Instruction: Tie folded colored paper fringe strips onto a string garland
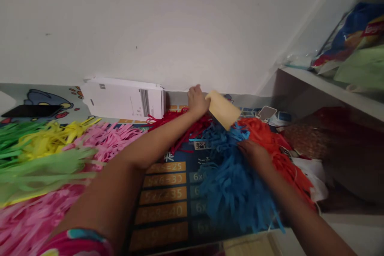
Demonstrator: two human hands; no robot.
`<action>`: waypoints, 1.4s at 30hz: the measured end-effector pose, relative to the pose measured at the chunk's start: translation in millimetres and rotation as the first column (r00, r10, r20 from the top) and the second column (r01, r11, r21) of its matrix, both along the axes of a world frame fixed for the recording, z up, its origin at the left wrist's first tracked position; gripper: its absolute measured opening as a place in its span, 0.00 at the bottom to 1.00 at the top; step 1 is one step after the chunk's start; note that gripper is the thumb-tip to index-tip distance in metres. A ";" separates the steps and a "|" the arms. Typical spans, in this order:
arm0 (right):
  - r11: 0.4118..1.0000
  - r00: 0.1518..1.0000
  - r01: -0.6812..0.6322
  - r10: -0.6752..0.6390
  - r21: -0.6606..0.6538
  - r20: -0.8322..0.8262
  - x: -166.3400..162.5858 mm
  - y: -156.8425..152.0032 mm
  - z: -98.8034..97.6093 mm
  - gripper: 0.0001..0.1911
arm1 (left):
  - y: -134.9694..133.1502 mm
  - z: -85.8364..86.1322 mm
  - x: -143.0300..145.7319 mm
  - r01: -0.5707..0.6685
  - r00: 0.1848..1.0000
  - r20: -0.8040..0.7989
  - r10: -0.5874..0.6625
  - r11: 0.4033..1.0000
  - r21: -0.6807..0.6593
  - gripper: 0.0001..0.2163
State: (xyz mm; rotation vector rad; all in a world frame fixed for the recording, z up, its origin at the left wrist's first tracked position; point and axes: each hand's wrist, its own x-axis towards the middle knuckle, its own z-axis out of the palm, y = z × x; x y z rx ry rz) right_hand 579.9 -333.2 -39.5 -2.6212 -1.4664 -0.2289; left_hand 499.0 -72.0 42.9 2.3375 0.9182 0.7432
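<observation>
My left hand point(198, 102) reaches toward the wall and pinches the corner of a pale yellow sheet of paper point(224, 111). The sheet tilts over the top of a pile of blue paper strips point(237, 184). Farther right, my right hand point(255, 154) has its fingers closed on the upper part of the blue strips; its fingertips are partly hidden among them. Red paper strips point(196, 128) lie under my left forearm. Orange-red strips point(262, 132) spread just beyond my right hand.
Pink point(111, 140), yellow point(57, 136) and green strips point(15, 140) cover the left side. A white box point(123, 98) leans on the wall, with a black phone-like slab point(33, 111) to its left. White shelving point(336, 92) borders the right, holding packets. The desk mat point(163, 196) shows printed multiplication tables.
</observation>
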 end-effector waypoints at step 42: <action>0.997 0.991 -0.061 0.055 -0.048 -0.125 21.0 41.3 -4.2 0.12 | -5.8 -58.2 28.4 0.582 0.784 -0.493 -0.377 0.723 0.373 0.34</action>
